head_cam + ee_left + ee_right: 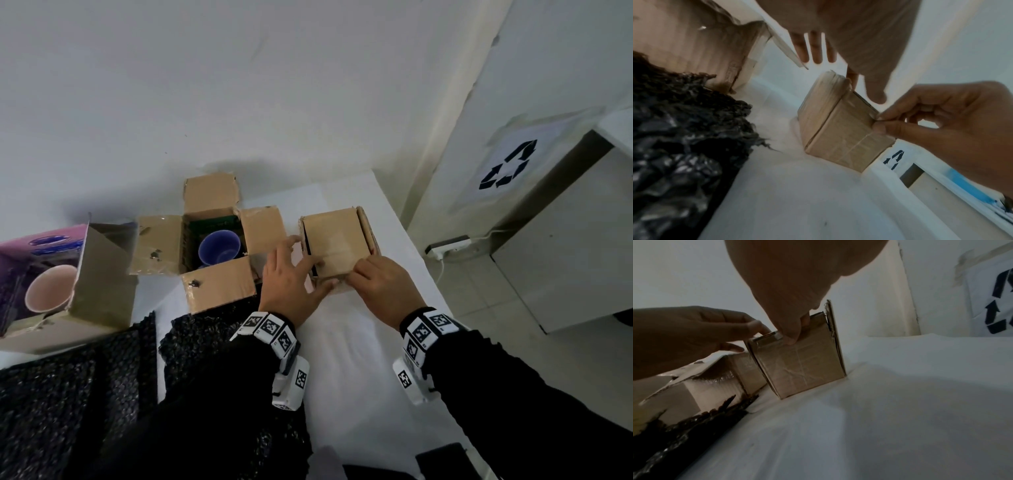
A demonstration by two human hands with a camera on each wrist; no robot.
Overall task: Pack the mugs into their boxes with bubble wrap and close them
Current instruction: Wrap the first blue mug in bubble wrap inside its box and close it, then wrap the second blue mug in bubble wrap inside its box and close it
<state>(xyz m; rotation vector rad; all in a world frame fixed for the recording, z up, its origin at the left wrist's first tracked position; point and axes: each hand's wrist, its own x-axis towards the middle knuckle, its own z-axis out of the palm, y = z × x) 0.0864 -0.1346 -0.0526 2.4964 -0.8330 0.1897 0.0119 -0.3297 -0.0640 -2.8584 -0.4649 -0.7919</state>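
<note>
A small cardboard box stands on the white table, its top flaps folded down. My left hand lies against the box's left side and top with straight, spread fingers. At the near top edge, my right hand pinches the flap between thumb and forefinger. The right wrist view shows the same box under the right fingertips. A second box stands open beside it with a blue mug inside. At far left a purple box lies on its side holding a pink mug.
Black bubble wrap covers the near left of the table and reaches under the open box. The table ends at the right, beyond it a floor with a power strip and a white bin with a recycling sign. A white wall stands behind.
</note>
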